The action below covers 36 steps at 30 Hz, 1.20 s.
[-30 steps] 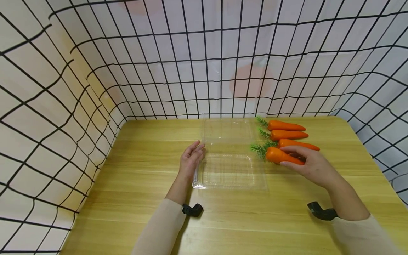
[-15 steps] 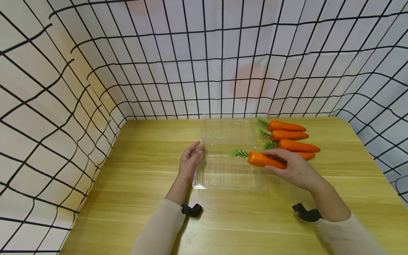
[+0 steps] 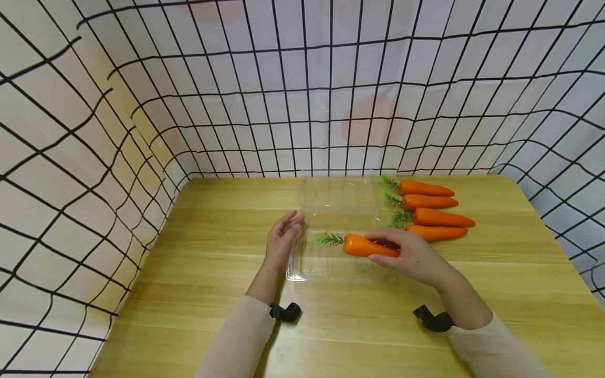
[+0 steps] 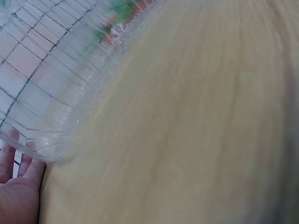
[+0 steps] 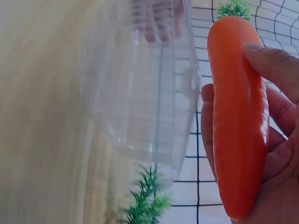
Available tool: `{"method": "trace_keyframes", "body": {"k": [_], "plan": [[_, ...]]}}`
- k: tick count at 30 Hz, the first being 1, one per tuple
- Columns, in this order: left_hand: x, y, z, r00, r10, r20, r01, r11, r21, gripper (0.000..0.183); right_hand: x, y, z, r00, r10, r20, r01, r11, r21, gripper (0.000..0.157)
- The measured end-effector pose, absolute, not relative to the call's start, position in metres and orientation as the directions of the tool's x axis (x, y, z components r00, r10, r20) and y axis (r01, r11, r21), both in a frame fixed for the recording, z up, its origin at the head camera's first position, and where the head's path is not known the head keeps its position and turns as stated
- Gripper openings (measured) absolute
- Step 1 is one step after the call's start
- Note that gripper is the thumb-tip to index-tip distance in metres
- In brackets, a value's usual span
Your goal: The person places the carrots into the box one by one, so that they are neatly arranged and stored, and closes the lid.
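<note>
My right hand grips an orange carrot with a green leafy top, thumb on one side and fingers on the other. The carrot is over the base of a clear plastic clamshell box, its leaves pointing left. In the right wrist view the carrot fills much of the right side, with the box beyond it. My left hand rests at the box's left edge with fingers loosely extended. The left wrist view has those fingers right at the box corner.
Several more carrots lie in a column to the right of the box; the nearest carrot is partly behind my right hand. The box's raised lid lies toward the back. A black wire grid encloses the wooden table.
My right hand has carried the carrot left from the row of carrots to over the box base. My left hand stays at the box's left edge.
</note>
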<state>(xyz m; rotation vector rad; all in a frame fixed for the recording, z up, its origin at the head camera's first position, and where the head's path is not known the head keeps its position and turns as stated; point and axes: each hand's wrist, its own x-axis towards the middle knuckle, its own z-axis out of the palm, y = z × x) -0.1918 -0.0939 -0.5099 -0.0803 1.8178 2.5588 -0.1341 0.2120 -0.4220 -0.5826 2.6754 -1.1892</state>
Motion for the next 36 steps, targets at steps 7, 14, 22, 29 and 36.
{"method": "trace_keyframes", "body": {"k": [7,14,22,29,36], "plan": [[-0.191,-0.094,-0.510,-0.998,-0.031,-0.051,-0.038,-0.327,0.944,0.048,-0.134,0.196,-0.428,-0.903,-0.429,0.002,-0.287,0.602,-0.745,0.042],[-0.191,-0.094,-0.509,-0.998,-0.028,-0.062,-0.050,-0.323,0.945,0.047,-0.133,0.186,-0.433,-0.889,-0.458,0.016,-0.311,0.576,-0.756,0.041],[-0.190,-0.094,-0.508,-0.997,-0.032,-0.073,-0.059,-0.320,0.946,0.047,-0.136,0.176,-0.438,-0.860,-0.509,0.042,-0.372,0.568,-0.734,0.038],[-0.190,-0.094,-0.509,-0.996,-0.037,-0.079,-0.064,-0.306,0.950,0.046,-0.138,0.166,-0.441,-0.840,-0.542,0.021,-0.397,0.587,-0.706,0.038],[-0.190,-0.095,-0.509,-0.998,-0.029,-0.059,-0.047,-0.303,0.952,0.047,-0.141,0.158,-0.447,-0.812,-0.584,-0.010,-0.411,0.582,-0.701,0.039]]}}
